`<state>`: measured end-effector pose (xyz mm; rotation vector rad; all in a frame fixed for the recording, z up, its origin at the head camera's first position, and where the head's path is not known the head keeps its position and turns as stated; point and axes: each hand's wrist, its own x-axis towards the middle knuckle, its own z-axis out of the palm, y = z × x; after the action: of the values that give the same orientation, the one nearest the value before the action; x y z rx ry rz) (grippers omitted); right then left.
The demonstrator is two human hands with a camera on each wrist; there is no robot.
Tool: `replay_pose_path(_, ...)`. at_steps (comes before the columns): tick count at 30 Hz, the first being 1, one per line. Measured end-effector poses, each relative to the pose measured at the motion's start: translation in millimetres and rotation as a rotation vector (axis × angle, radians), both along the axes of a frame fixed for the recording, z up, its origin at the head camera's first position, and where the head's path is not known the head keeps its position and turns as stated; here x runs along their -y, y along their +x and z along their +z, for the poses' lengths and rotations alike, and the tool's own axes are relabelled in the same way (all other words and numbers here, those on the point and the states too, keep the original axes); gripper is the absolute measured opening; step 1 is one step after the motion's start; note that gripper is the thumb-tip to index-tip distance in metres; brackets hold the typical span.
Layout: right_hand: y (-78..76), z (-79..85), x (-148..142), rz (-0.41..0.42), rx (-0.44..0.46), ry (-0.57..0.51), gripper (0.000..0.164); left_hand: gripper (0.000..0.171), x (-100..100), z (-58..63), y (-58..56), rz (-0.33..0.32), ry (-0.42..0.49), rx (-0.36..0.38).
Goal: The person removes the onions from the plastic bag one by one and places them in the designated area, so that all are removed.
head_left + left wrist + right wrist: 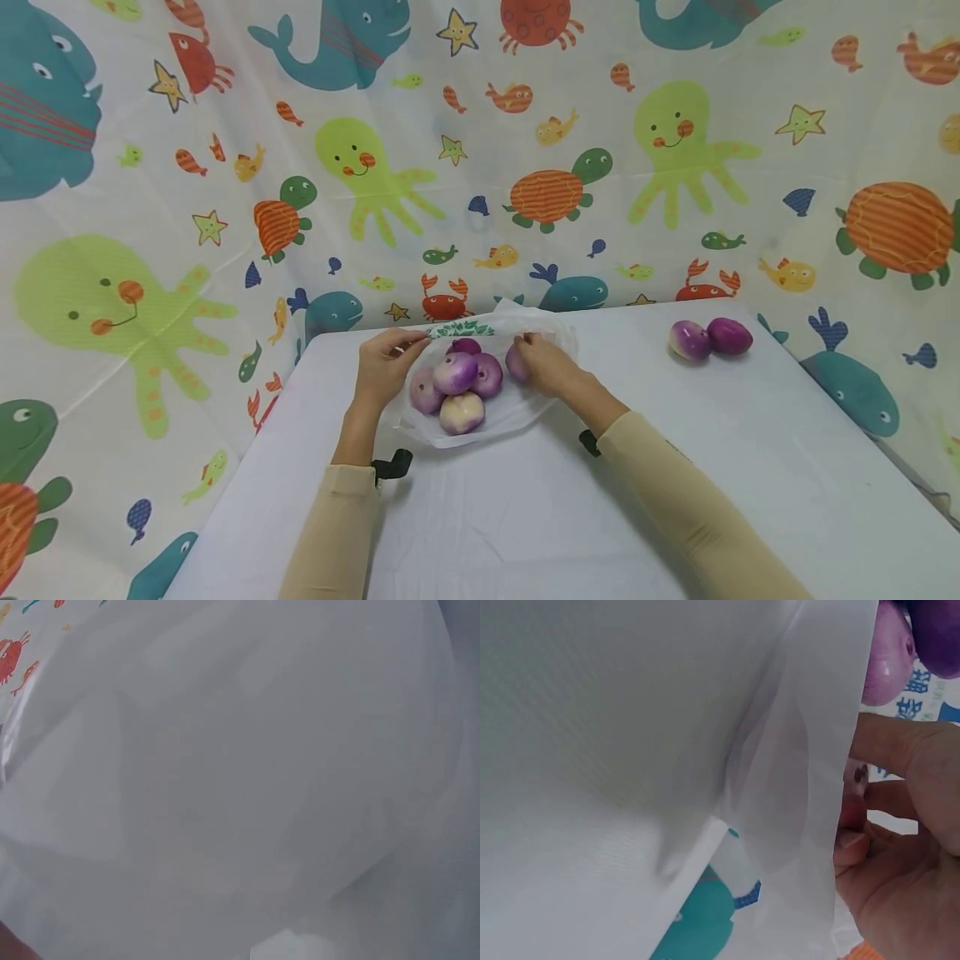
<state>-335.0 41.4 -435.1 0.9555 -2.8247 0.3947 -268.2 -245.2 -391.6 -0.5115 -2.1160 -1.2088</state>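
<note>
Beige sleeves lie nearest; we note left hand pinching filmy plastic bag, which part-blocks right-wrist view; right hand gripping smooth round onion; two spare onions apart.

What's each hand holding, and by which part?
The right hand grips a purple onion around its side; the left hand pinches the plastic bag by its edge.

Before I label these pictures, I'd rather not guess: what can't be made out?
Left wrist view: the round purple-and-white onions, hidden by the thin white plastic bag.
Left wrist view: most of the bare left hand, cut off at the lower left.
Right wrist view: most of the onion held in the bare right hand, covered by hand and bag.
</note>
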Motion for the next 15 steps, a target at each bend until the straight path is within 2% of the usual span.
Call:
replay_pose_path(4, 1.0, 3.0, 1.0, -0.032, 0.019, 0.025, 0.054, 0.014, -0.5, -0.2, 0.2, 0.003, 0.0, 0.006)
replay_pose_path(15, 6.7, 2.3, -2.2, -0.029, 0.002, 0.03, 0.064, 0.014, -1.7, 1.6, 1.6, -0.003, 0.003, 0.015)
